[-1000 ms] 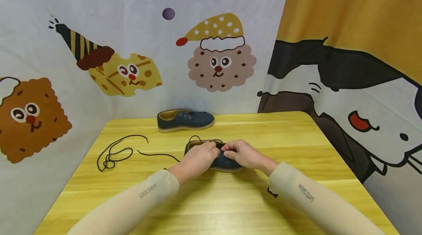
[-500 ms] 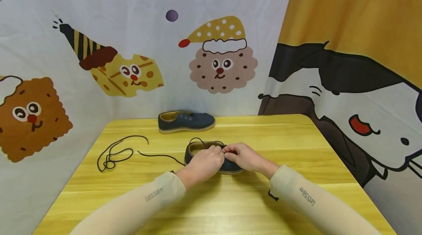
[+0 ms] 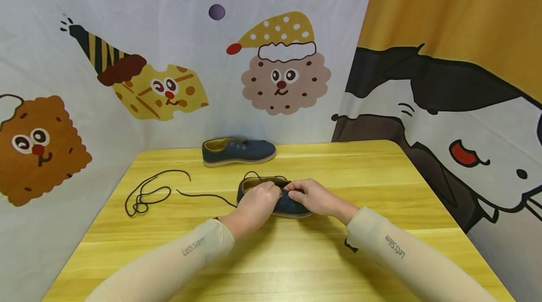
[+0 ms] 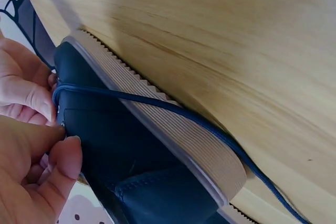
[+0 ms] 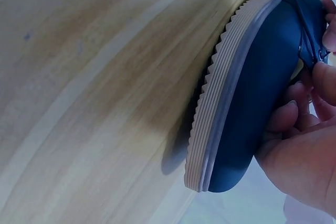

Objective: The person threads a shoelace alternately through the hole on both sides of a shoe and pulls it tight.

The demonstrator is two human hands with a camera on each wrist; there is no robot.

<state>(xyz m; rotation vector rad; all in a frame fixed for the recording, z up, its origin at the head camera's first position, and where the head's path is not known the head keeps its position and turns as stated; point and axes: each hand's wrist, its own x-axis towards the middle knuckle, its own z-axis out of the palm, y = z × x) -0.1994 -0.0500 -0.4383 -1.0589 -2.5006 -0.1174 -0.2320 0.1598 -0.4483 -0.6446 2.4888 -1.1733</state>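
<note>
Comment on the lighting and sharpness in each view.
Head view: pale sheen on the near part of the table, soft shadow beneath the right sleeve; right wrist view: dark shadow on the table beside the near shoe, wood grain soft and smeared; left wrist view: ridges of the sole fairly distinct, wood grain softer.

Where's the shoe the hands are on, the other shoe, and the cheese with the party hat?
Front shoe [image 4: 123, 140]: left wrist view, its dark side.
Other shoe [image 3: 238, 155]: head view, its side.
Cheese [image 3: 169, 95]: head view, its nose.
</note>
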